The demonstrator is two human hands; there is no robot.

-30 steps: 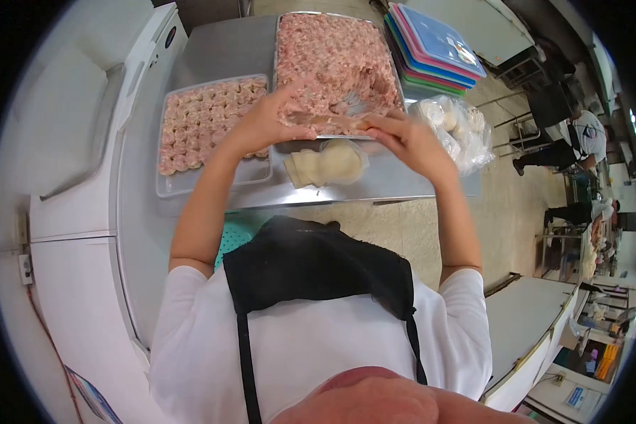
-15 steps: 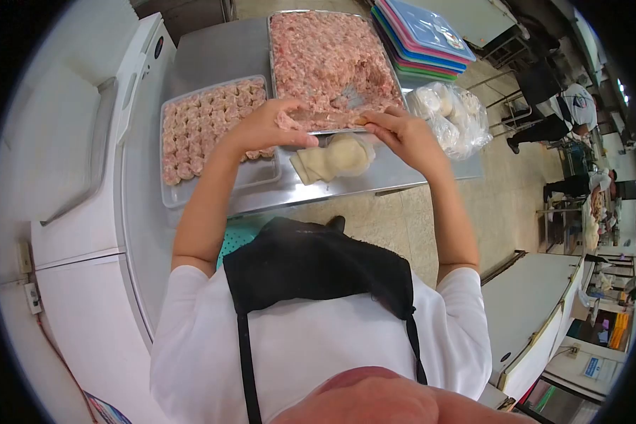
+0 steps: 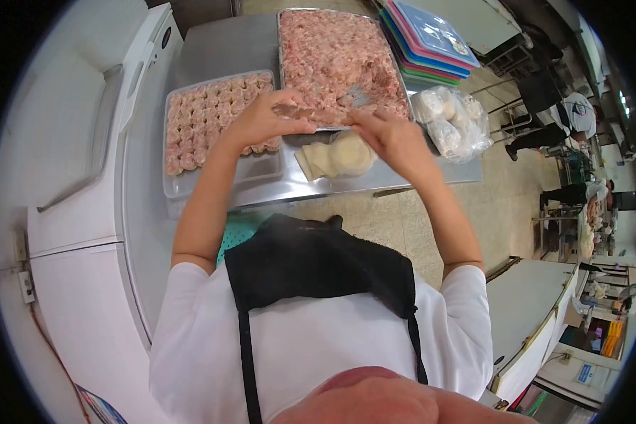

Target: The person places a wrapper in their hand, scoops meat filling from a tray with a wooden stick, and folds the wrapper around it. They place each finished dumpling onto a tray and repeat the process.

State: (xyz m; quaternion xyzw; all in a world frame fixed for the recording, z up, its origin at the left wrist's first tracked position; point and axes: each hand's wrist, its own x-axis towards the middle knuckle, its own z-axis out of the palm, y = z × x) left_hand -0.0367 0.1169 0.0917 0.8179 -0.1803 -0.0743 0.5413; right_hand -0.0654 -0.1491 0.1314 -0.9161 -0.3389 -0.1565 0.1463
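Head view: left hand (image 3: 261, 121) is cupping a small filled dough wrapper (image 3: 292, 112), and right hand (image 3: 392, 138) is pinching a thin flat spreader (image 3: 328, 114) against it, at the near edge of the steel tray of pink minced meat (image 3: 332, 49). A pale wrapper stack (image 3: 339, 157) is lying just below.

meat tray (image 3: 279, 56): shiny metal | bag (image 3: 452, 124): clear glossy plastic | apron (image 3: 318, 261): matt black cloth | table (image 3: 219, 49): brushed metal
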